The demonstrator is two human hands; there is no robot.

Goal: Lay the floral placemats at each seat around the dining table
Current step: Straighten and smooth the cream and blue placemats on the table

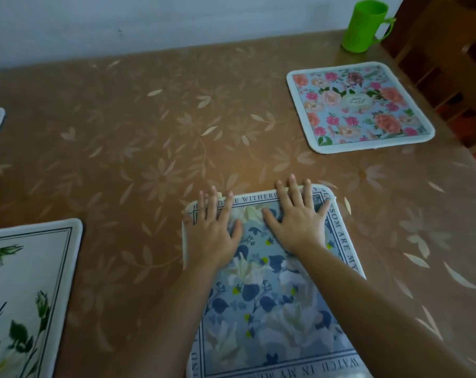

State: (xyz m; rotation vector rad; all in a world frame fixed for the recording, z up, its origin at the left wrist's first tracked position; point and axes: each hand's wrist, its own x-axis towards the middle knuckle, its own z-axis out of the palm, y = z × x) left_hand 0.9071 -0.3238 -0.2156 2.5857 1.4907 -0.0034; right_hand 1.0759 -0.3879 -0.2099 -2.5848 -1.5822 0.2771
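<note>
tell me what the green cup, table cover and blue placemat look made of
Green cup: likely plastic, uniform bright colour, moulded handle, dull sheen.
Table cover: probably vinyl or oilcloth, smooth, soft glare over a printed leaf pattern.
Blue placemat: seems a soft fabric-topped mat, matte printed face, pale raised edge; exact material unclear.

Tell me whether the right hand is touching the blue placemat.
Touching. The head view shows the right hand flat, fingers spread, on the blue placemat near its far edge.
</note>
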